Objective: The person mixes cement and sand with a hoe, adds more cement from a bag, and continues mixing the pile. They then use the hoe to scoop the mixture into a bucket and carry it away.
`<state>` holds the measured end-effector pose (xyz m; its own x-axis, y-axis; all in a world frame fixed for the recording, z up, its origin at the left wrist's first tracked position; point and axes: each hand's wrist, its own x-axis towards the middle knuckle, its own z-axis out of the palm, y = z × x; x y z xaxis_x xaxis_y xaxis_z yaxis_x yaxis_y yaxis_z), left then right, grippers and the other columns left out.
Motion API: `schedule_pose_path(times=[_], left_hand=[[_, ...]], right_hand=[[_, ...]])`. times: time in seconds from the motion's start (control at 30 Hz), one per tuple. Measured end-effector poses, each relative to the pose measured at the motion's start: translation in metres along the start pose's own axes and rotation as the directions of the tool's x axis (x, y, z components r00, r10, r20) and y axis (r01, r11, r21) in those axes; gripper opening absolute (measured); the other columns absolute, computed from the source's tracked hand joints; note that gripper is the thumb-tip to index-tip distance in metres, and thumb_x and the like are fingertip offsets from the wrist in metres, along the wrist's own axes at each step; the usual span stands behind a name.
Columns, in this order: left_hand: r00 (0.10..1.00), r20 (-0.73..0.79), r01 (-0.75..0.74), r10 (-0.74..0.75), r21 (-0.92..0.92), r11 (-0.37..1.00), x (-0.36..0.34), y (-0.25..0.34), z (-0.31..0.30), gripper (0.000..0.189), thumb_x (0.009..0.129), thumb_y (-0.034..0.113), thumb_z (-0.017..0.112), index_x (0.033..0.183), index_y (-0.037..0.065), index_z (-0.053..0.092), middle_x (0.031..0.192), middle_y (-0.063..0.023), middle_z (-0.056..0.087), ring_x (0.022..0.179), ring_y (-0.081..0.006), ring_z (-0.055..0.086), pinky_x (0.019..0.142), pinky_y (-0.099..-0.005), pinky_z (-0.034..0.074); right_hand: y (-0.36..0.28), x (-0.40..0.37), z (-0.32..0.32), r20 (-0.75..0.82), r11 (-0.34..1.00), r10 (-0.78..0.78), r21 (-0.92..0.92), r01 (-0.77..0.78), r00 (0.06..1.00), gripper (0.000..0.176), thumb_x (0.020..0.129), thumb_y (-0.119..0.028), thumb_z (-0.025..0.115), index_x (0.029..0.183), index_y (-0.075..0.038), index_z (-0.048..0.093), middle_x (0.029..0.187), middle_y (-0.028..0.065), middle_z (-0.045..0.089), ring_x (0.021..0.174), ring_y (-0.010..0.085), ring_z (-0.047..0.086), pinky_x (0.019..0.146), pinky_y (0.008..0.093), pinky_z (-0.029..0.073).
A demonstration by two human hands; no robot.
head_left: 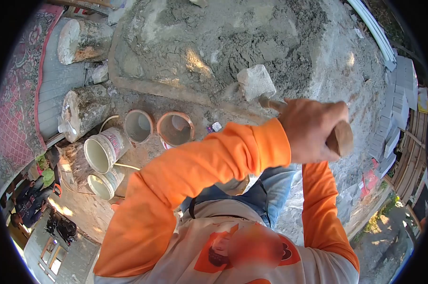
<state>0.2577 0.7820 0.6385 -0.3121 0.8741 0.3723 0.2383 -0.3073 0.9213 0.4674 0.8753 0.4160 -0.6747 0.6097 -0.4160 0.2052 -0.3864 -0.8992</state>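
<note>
My left hand [313, 130] is closed in a fist around the wooden handle [341, 139] of a long tool, and the handle's butt end sticks out by the fingers. Past the hand the handle runs toward a pale, squarish, cement-crusted head [256, 83]; whether it is a hoe or a shovel I cannot make out. That head is over wet grey mortar [233, 40] spread on the ground. My right arm [320, 203], in an orange sleeve, reaches up beneath the left hand. My right hand is hidden there, so its fingers do not show.
Two round buckets [176, 128] [138, 127] and two white pails [99, 154] [102, 184] stand to the left. Log stumps [84, 41] [84, 111] sit beside a patterned rug [20, 104]. Stacked grey blocks [389, 113] and pale pipes [372, 31] line the right. People [31, 201] are at lower left.
</note>
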Motion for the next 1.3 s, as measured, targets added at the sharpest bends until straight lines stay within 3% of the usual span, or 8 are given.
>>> schedule_pose_path(times=[0.23,0.27,0.5,0.7,0.8,0.87,1.0,1.3], left_hand=[[0.963,0.263,0.018,-0.065,0.180,0.984,0.102,-0.069,-0.007,0.049,0.060,0.027,0.076,0.098,0.006,0.053,0.085,-0.0118,0.062,0.080,-0.0259,0.063,0.066,-0.0369,0.049],[0.944,0.321,0.018,-0.082,0.198,0.980,0.114,-0.066,-0.010,0.055,0.060,0.029,0.076,0.105,0.005,0.053,0.095,-0.0139,0.062,0.085,-0.0255,0.062,0.067,-0.0370,0.049],[0.938,-0.163,0.333,-0.307,0.171,0.927,0.005,-0.028,-0.131,0.052,0.085,0.019,0.062,0.128,0.004,0.039,0.118,-0.0136,0.054,0.087,-0.0154,0.058,0.071,-0.0242,0.048],[0.350,-0.603,0.934,-0.716,0.281,0.221,-0.530,-0.108,-0.191,0.028,0.081,0.021,0.061,0.104,0.005,0.056,0.078,-0.0096,0.063,0.068,-0.0142,0.059,0.061,-0.0266,0.048],[-0.680,-0.125,0.628,-0.723,-0.608,-0.485,-0.766,-0.007,-0.161,0.029,0.082,0.020,0.050,0.102,0.000,0.055,0.077,-0.0144,0.064,0.062,-0.0246,0.064,0.051,-0.0394,0.051],[-0.930,-0.142,0.349,-0.338,-0.627,-0.697,-0.779,0.076,-0.104,0.017,0.081,0.016,0.044,0.084,0.005,0.057,0.064,-0.0106,0.058,0.055,-0.0278,0.060,0.046,-0.0427,0.048],[-0.737,0.254,0.312,-0.626,-0.694,-0.649,-0.839,0.095,-0.100,0.021,0.083,0.019,0.042,0.087,0.003,0.056,0.062,-0.0078,0.055,0.055,-0.0268,0.059,0.048,-0.0392,0.047],[0.013,-0.458,0.900,-0.889,-0.382,0.210,-0.454,-0.025,-0.183,0.025,0.087,0.017,0.053,0.111,0.008,0.051,0.089,-0.0020,0.061,0.068,-0.0118,0.059,0.053,-0.0227,0.045]], right_hand=[[-0.147,0.074,0.019,0.155,0.599,-0.578,-0.587,0.545,0.801,0.044,0.077,-0.008,0.066,0.117,0.000,0.049,0.110,0.0102,0.055,0.108,0.0238,0.051,0.089,0.0341,0.042],[-0.153,0.100,0.032,0.360,0.028,-0.767,-0.808,0.589,0.531,0.043,0.075,-0.011,0.066,0.115,-0.001,0.051,0.112,0.0120,0.054,0.106,0.0248,0.051,0.087,0.0350,0.043],[-0.217,0.178,0.045,-0.805,0.868,-0.322,-0.040,0.495,0.498,0.017,0.071,-0.011,0.066,0.067,0.001,0.056,0.061,0.0097,0.057,0.050,0.0151,0.054,0.051,0.0303,0.046],[-0.259,0.198,0.081,-0.311,0.865,-0.494,-0.272,0.422,0.812,0.017,0.070,-0.010,0.063,0.072,0.004,0.054,0.061,0.0099,0.055,0.050,0.0171,0.053,0.047,0.0300,0.044],[-0.256,0.214,0.099,-0.465,0.873,-0.487,-0.242,0.424,0.739,0.017,0.071,-0.010,0.061,0.078,0.002,0.052,0.064,0.0087,0.053,0.055,0.0169,0.053,0.052,0.0299,0.045],[-0.245,0.205,0.094,-0.173,0.863,-0.501,-0.172,0.475,0.848,0.017,0.071,-0.010,0.060,0.081,0.001,0.051,0.066,0.0082,0.052,0.057,0.0169,0.052,0.055,0.0304,0.045],[-0.249,0.180,0.092,0.239,0.863,-0.431,-0.173,0.475,0.870,0.015,0.073,-0.008,0.057,0.083,0.000,0.049,0.069,0.0074,0.051,0.061,0.0180,0.052,0.062,0.0327,0.046],[-0.249,0.164,0.038,0.129,0.892,-0.435,-0.069,0.446,0.891,0.014,0.070,-0.011,0.053,0.079,-0.002,0.047,0.066,0.0075,0.049,0.060,0.0176,0.051,0.061,0.0332,0.046]])
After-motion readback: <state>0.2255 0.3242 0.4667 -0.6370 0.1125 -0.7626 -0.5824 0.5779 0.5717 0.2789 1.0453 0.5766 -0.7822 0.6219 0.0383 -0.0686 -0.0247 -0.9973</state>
